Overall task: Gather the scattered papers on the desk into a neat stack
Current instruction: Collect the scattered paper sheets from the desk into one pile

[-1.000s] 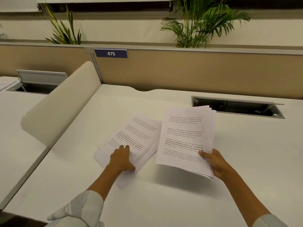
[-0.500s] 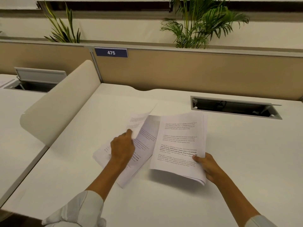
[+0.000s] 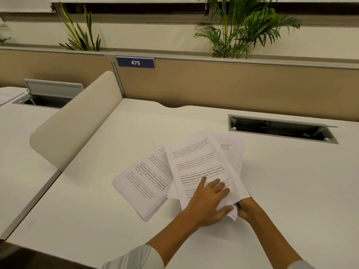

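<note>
A loose bundle of printed white sheets [image 3: 202,162] is fanned out at the middle of the white desk [image 3: 291,181]. My right hand [image 3: 247,209] grips the bundle's near corner from below, mostly hidden by the sheets. My left hand [image 3: 210,199] lies on the top sheet with fingers spread and its thumb at the near edge. Just left of the bundle, a second small pile of printed sheets [image 3: 142,183] lies flat on the desk, partly tucked under the bundle's left edge.
A rounded beige divider [image 3: 77,121] stands to the left, with a neighbouring desk [image 3: 17,152] beyond it. An open cable tray [image 3: 281,129] is set into the desk at the back right. A tan partition [image 3: 233,88] with a "475" label [image 3: 135,62] closes the back.
My left hand lifted a sheet from the left pile and carried it right onto the bundle in my right hand. The bundle has come down and left, over the pile's edge.
</note>
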